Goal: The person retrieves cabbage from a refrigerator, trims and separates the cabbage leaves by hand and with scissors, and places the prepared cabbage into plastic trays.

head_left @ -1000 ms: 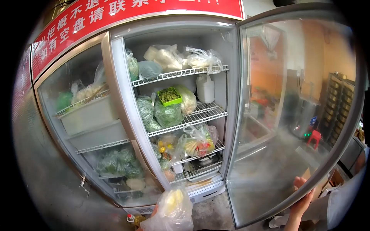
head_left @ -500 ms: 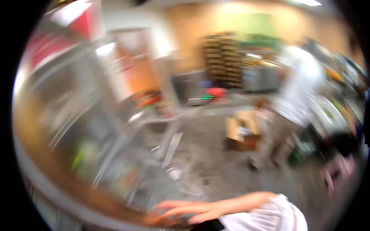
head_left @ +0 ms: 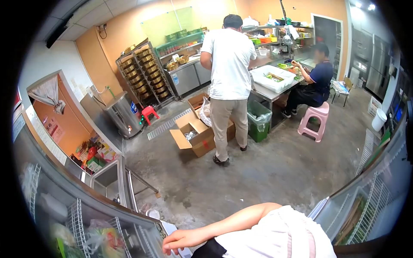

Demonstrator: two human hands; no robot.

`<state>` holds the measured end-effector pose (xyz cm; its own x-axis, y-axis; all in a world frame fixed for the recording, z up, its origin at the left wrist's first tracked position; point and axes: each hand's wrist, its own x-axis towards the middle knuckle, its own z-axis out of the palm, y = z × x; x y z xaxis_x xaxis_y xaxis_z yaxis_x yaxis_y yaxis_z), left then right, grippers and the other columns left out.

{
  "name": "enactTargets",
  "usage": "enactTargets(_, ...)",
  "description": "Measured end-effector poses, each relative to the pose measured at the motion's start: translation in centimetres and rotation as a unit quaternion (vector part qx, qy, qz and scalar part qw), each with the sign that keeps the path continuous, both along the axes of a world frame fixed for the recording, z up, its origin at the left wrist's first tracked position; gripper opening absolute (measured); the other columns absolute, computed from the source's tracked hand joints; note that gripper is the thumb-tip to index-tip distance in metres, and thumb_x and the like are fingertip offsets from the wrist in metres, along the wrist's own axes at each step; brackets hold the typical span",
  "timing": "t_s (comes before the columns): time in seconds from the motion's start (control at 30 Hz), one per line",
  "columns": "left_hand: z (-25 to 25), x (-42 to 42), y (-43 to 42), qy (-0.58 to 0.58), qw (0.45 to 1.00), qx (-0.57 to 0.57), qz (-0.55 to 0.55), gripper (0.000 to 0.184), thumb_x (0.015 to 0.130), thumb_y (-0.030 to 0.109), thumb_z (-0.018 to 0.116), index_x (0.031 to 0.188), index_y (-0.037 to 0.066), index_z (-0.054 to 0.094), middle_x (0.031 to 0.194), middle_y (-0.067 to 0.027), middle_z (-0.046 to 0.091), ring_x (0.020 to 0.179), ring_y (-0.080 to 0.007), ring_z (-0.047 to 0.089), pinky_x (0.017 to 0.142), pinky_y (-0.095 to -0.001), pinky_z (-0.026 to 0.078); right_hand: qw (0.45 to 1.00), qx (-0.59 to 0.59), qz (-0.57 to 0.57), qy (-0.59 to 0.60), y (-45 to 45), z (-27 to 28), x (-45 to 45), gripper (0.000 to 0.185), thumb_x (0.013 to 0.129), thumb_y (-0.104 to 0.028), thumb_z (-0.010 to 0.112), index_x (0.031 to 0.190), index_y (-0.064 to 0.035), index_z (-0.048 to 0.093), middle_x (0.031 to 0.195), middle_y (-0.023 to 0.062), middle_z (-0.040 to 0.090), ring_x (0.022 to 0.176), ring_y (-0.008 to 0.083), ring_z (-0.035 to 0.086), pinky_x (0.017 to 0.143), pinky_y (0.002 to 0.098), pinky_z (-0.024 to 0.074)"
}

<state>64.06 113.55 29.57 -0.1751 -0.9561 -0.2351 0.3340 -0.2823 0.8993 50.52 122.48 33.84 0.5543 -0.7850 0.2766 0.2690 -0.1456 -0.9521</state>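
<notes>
My right hand (head_left: 183,241) is at the bottom of the view, reaching leftward from a white sleeve (head_left: 275,234). It holds nothing I can see; its fingers droop loosely, slightly apart. Nearest to it is the edge of a glass-fronted door (head_left: 107,205) on the left; whether the fingertips touch that edge I cannot tell. Wire racks and bagged vegetables (head_left: 105,241) show through the glass. Dark cloth (head_left: 208,250) lies under my wrist. My left hand is out of view.
A standing person (head_left: 230,64) faces away, beside cardboard boxes (head_left: 198,135) and a green bin (head_left: 259,124). Another person (head_left: 316,79) sits on a pink stool (head_left: 315,122) by a table with a white tub (head_left: 273,81). A second glass door (head_left: 357,210) stands right.
My view has swung to the right and the blur has cleared. The seated person and right-hand glass door now show fully. My right hand's fingers were stretched leftward and now hang lower.
</notes>
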Motion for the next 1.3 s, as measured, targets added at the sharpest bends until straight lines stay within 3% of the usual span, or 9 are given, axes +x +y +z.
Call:
enactTargets(0.4, -2.2, 3.7, 1.2, 0.02, 0.999, 0.03, 0.004, 0.074, 0.089, 0.061, 0.04, 0.14, 0.008, 0.035, 0.137, -0.0117, 0.043, 0.124, -0.0291, 0.044, 0.106, -0.0427, 0.034, 0.977, 0.21, -0.043, -0.006, 2.6, -6.7, 0.2, 0.026, 0.092, -0.031, 0.05, 0.101, -0.0097, 0.061, 0.087, -0.0022, 0.063, 0.073, 0.0082, 0.057, 0.059, 0.0239, 0.0439)
enactTargets(0.6, -3.3, 7.0, 1.6, 0.04, 0.998, 0.04, 0.035, 0.074, 0.089, 0.061, 0.04, 0.14, 0.008, 0.034, 0.137, -0.0117, 0.043, 0.125, -0.0293, 0.043, 0.106, -0.0429, 0.034, 0.979, 0.195, -0.025, 0.046, 2.6, -7.2, 0.0, 0.026, 0.096, -0.028, 0.049, 0.108, -0.0074, 0.06, 0.096, -0.002, 0.063, 0.083, 0.0077, 0.057, 0.07, 0.025, 0.0458)
enactTargets(0.8, -4.1, 9.5, 2.5, 0.074, 0.993, 0.05, 0.081, 0.074, 0.089, 0.061, 0.04, 0.14, 0.008, 0.034, 0.138, -0.0117, 0.043, 0.125, -0.0295, 0.043, 0.106, -0.0432, 0.034, 0.97, 0.231, -0.034, 0.067, 2.9, -7.9, -1.1, 0.029, 0.095, -0.025, 0.054, 0.114, -0.0032, 0.057, 0.102, 0.0048, 0.063, 0.093, 0.011, 0.057, 0.081, 0.0273, 0.0465)
enactTargets(0.87, -4.3, 9.6, 2.1, 0.079, 0.991, 0.055, 0.09, 0.074, 0.089, 0.061, 0.039, 0.14, 0.008, 0.034, 0.138, -0.0117, 0.042, 0.125, -0.0296, 0.043, 0.106, -0.0433, 0.034, 0.978, 0.168, -0.089, 0.091, 1.9, -7.7, -2.0, 0.035, 0.093, -0.022, 0.059, 0.121, -0.0026, 0.052, 0.109, 0.0068, 0.06, 0.1, 0.0118, 0.055, 0.084, 0.0272, 0.046)
enactTargets(0.93, -4.7, 9.1, 0.9, 0.084, 0.99, 0.062, 0.096, 0.074, 0.089, 0.061, 0.039, 0.14, 0.008, 0.034, 0.138, -0.0117, 0.042, 0.125, -0.0297, 0.043, 0.107, -0.0434, 0.033, 0.977, 0.166, -0.101, 0.087, 0.3, -7.3, -3.2, 0.05, 0.09, -0.021, 0.063, 0.132, -0.0058, 0.042, 0.124, 0.0085, 0.051, 0.108, 0.014, 0.051, 0.085, 0.0298, 0.0465)
enactTargets(0.97, -5.3, 8.3, 0.3, 0.096, 0.989, 0.063, 0.095, 0.074, 0.089, 0.061, 0.039, 0.14, 0.008, 0.034, 0.138, -0.0117, 0.042, 0.125, -0.0297, 0.042, 0.107, -0.0434, 0.033, 0.977, 0.166, -0.098, 0.087, -0.8, -7.3, -3.7, 0.05, 0.09, -0.021, 0.063, 0.132, -0.0058, 0.042, 0.124, 0.0085, 0.051, 0.108, 0.014, 0.051, 0.085, 0.0298, 0.0465)
enactTargets(1.03, -6.0, 7.0, -2.0, 0.098, 0.988, 0.07, 0.092, 0.074, 0.089, 0.061, 0.039, 0.14, 0.008, 0.034, 0.138, -0.0117, 0.042, 0.125, -0.0298, 0.042, 0.107, -0.0435, 0.033, 0.973, 0.187, -0.122, 0.063, -3.1, -7.5, -4.8, 0.073, 0.086, -0.023, 0.068, 0.143, -0.0117, 0.025, 0.14, 0.0101, 0.036, 0.119, 0.0198, 0.044, 0.086, 0.0334, 0.0468)
enactTargets(1.17, -6.6, 2.6, -9.1, 0.096, 0.988, 0.069, 0.097, 0.074, 0.089, 0.061, 0.039, 0.14, 0.008, 0.034, 0.138, -0.0117, 0.042, 0.125, -0.0299, 0.042, 0.107, -0.0437, 0.033, 0.972, 0.198, -0.129, 0.011, -10.1, -8.2, -8.0, 0.093, 0.081, -0.027, 0.073, 0.148, -0.0183, 0.009, 0.148, 0.0118, 0.022, 0.129, 0.0277, 0.032, 0.09, 0.0386, 0.0453)
enactTargets(1.3, -5.5, -1.6, -17.3, 0.08, 0.988, 0.067, 0.113, 0.074, 0.089, 0.061, 0.039, 0.14, 0.008, 0.034, 0.139, -0.0117, 0.042, 0.126, -0.0301, 0.042, 0.107, -0.0438, 0.033, 0.961, 0.01, -0.241, 0.135, -17.8, -7.5, -12.8, 0.106, 0.072, -0.036, 0.079, 0.147, -0.0058, 0.01, 0.147, 0.0167, 0.02, 0.128, 0.0273, 0.037, 0.091, 0.0374, 0.0434)
